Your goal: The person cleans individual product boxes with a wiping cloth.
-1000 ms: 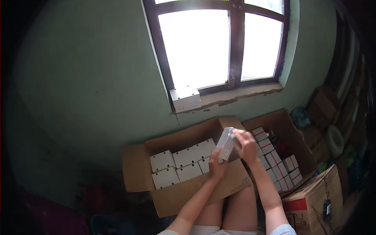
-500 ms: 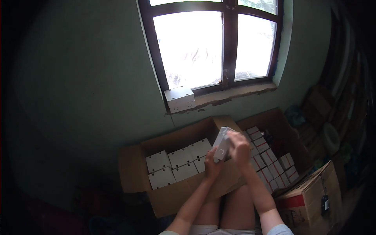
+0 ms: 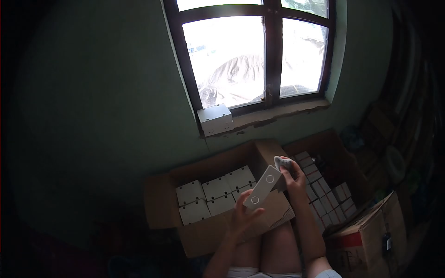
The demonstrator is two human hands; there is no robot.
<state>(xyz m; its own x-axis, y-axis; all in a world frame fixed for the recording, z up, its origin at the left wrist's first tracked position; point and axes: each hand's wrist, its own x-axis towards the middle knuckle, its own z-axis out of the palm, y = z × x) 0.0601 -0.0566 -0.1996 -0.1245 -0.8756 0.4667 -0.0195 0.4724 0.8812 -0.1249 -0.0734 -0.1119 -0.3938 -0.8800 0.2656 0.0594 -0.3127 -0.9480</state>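
Note:
A white junction box (image 3: pixel 263 187), with round knockout marks along the side facing me, is tilted above the front edge of an open cardboard carton (image 3: pixel 208 238). My left hand (image 3: pixel 242 213) grips its lower end, the thumb stretched out beneath. Just beyond the upper end, my right hand (image 3: pixel 295 178) pinches a crumpled grey cloth (image 3: pixel 282 162). Part of the cloth hangs below the fingers, close to the box. Inside the carton, several similar white boxes (image 3: pixel 216 187) stand in rows, dark screw spots at their top corners.
One more white box (image 3: pixel 216 121) rests on the windowsill (image 3: pixel 259 121). To the right, a second carton (image 3: pixel 330 139) holds several small white boxes with red stripes (image 3: pixel 321 188). A closed cardboard box (image 3: pixel 366 236) is at the front right. A green wall (image 3: pixel 106 111) rises behind.
The junction box has turned, so its side with two round marks now faces me. My right hand has come away from its face to the upper right, and the cloth now shows.

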